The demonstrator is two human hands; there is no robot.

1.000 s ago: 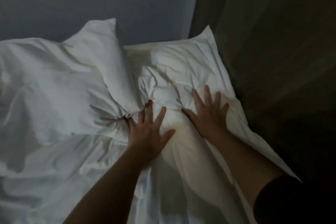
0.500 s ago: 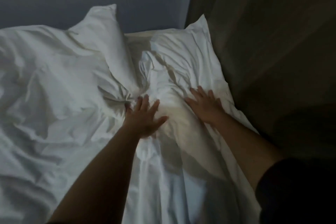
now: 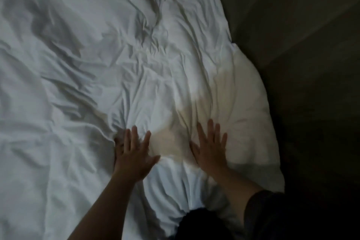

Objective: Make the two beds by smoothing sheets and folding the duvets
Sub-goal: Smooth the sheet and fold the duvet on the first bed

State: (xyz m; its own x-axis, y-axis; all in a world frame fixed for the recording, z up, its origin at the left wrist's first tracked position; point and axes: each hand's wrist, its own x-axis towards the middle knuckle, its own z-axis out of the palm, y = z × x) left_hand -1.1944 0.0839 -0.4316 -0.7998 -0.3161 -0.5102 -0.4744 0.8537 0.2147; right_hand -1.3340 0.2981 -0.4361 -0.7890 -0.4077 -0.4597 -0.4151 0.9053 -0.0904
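**Both palms flat on a very rumpled duvet**

So the white duvet fills pretty much the whole left and middle of the view, and it's a mess of creases, with deep folds running diagonally on the left side. Its right edge bulges out puffy and rounded, right up against a dark wall-like surface; it's too dim to say what that is.

The left hand is palm-down on the fabric, low and centre, fingers straight and fanned out wide, thumb sticking off to the right. It's gripping nothing, just pressing flat. A bunch of wrinkles gathers right at its fingertips.

The right hand is doing the same just beside it, on the puffier bit: flat palm, fingers spread and straight, holding nothing. The two hands are near each other but not touching, with a strip of yellowish-lit fabric between them.

The right forearm comes out of a dark sleeve at the bottom right. The left forearm is bare.

Up at the top there's what looks like a pillow lying beyond the duvet, also white and creased. It's a bit blurry overall, so finer detail is a no-go.
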